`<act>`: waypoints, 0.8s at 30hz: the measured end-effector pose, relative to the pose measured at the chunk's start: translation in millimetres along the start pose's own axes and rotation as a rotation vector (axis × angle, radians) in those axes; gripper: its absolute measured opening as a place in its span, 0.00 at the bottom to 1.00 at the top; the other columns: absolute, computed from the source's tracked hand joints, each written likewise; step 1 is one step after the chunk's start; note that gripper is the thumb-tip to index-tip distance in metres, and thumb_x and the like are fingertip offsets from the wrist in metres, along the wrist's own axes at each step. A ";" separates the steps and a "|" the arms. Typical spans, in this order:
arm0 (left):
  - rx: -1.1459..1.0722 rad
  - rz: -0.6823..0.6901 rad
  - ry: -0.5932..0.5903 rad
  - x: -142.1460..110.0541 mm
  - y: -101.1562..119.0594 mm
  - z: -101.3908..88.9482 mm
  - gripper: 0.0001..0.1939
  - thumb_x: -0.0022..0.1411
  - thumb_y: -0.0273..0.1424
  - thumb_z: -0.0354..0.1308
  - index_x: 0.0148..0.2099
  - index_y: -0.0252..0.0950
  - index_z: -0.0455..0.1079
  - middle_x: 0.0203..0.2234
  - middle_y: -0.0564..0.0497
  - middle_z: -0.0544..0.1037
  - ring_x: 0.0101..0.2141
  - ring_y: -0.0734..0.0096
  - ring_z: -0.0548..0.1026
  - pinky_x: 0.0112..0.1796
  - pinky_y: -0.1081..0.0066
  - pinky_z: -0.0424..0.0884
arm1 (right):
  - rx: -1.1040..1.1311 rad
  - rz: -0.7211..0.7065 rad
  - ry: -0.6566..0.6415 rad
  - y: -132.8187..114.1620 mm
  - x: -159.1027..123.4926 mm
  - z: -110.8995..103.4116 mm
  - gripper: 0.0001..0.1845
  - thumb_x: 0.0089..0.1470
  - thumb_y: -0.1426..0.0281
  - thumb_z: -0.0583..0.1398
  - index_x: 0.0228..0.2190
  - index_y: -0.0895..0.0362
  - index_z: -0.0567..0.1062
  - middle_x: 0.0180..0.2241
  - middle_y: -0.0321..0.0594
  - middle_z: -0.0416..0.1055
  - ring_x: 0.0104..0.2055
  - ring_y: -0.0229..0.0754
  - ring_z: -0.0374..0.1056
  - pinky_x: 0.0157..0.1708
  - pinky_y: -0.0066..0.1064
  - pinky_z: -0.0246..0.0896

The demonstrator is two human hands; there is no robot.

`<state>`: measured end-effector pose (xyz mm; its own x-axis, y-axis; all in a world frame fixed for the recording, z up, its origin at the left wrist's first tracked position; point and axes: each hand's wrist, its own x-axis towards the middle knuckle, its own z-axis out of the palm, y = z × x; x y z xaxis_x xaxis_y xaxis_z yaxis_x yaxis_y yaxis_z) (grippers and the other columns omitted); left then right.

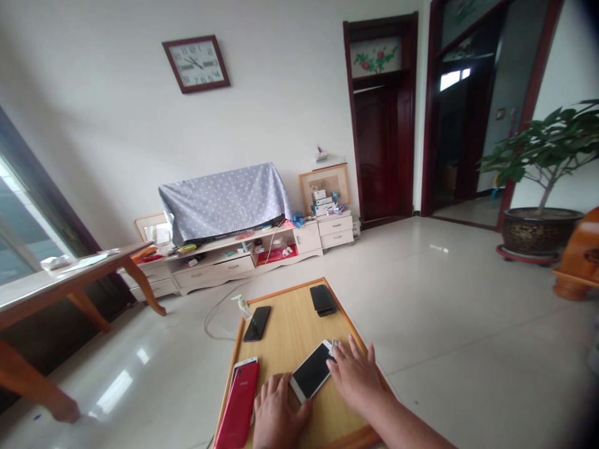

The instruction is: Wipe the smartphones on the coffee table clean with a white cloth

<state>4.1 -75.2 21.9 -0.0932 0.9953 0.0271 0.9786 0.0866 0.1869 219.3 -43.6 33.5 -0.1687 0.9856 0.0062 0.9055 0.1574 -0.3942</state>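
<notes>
A white smartphone (312,372) with a dark screen lies face up and at a slant on the small wooden table. My left hand (279,408) grips its lower left edge, thumb and forefinger at the corner. My right hand (355,379) rests over the phone's upper right end, its fingers pressing a small crumpled white tissue (334,347) that is mostly hidden. Left of my left hand, a red smartphone (239,405) lies back up on top of a white phone (253,360), of which only edges show.
On the wooden table (287,312) are a black smartphone (257,323), two stacked dark phones (322,300) and a pump bottle (243,307) at the left edge. Beyond stand a low white cabinet (229,269), a wooden table (133,251) and a potted plant (538,231).
</notes>
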 end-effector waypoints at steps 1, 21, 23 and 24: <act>-0.002 -0.001 0.003 0.3 -0.8 0.5 0.34 0.55 0.49 0.56 0.62 0.44 0.65 0.59 0.47 0.68 0.60 0.54 0.63 0.58 0.62 0.55 | 0.001 -0.015 0.005 -2.0 -3.2 3.0 0.35 0.67 0.52 0.37 0.66 0.53 0.60 0.68 0.43 0.53 0.73 0.58 0.31 0.65 0.66 0.16; -0.033 0.002 -0.030 1.7 -9.0 2.5 0.30 0.57 0.42 0.54 0.62 0.45 0.65 0.60 0.48 0.68 0.59 0.58 0.63 0.58 0.63 0.56 | 0.162 -0.313 -0.119 -45.0 -27.8 34.2 0.32 0.67 0.50 0.38 0.65 0.45 0.62 0.67 0.39 0.57 0.73 0.55 0.36 0.66 0.65 0.21; -0.034 -0.002 -0.030 0.4 -6.6 -0.9 0.31 0.57 0.45 0.54 0.62 0.44 0.64 0.60 0.47 0.68 0.59 0.56 0.63 0.58 0.62 0.55 | 0.122 -0.240 -0.102 -40.4 -21.8 24.8 0.33 0.68 0.51 0.37 0.65 0.46 0.62 0.67 0.39 0.57 0.73 0.56 0.35 0.65 0.65 0.18; -0.039 -0.004 -0.027 -0.3 -5.2 -2.8 0.32 0.57 0.47 0.54 0.62 0.44 0.65 0.60 0.47 0.68 0.59 0.55 0.62 0.58 0.61 0.55 | 0.086 -0.179 -0.089 -35.8 -16.2 17.9 0.34 0.67 0.51 0.37 0.65 0.47 0.62 0.67 0.40 0.56 0.73 0.57 0.33 0.65 0.65 0.16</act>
<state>-1.4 -76.1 23.7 -0.0918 0.9958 -0.0004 0.9703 0.0896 0.2247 182.7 -66.2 31.1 -0.3609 0.9326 0.0034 0.8219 0.3198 -0.4714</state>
